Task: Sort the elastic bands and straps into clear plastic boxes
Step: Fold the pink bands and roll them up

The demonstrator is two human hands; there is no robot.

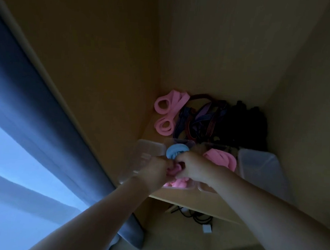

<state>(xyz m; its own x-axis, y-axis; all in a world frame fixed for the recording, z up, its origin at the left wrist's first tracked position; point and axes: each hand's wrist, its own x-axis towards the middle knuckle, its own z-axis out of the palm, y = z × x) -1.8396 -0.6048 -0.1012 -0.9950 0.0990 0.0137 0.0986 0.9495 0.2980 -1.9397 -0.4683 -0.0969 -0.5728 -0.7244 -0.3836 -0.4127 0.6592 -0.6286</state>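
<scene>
Head view: both hands met over the middle clear box, closed on a pink band between them.

The left hand (pixel 157 168) and right hand (pixel 191 166) pinched a bunched pink band (pixel 173 169) from either side, just above the middle box (pixel 193 187), where more pink material lay. A blue band (pixel 175 151) sat just beyond the fingers. Unsorted pink loops (pixel 164 113), striped straps (pixel 199 119) and a dark heap (pixel 244 124) lay farther back on the table (pixel 184 199), roughly straight ahead of both hands; an empty-looking box (pixel 262 168) stood to the right, nearer the right hand.
</scene>
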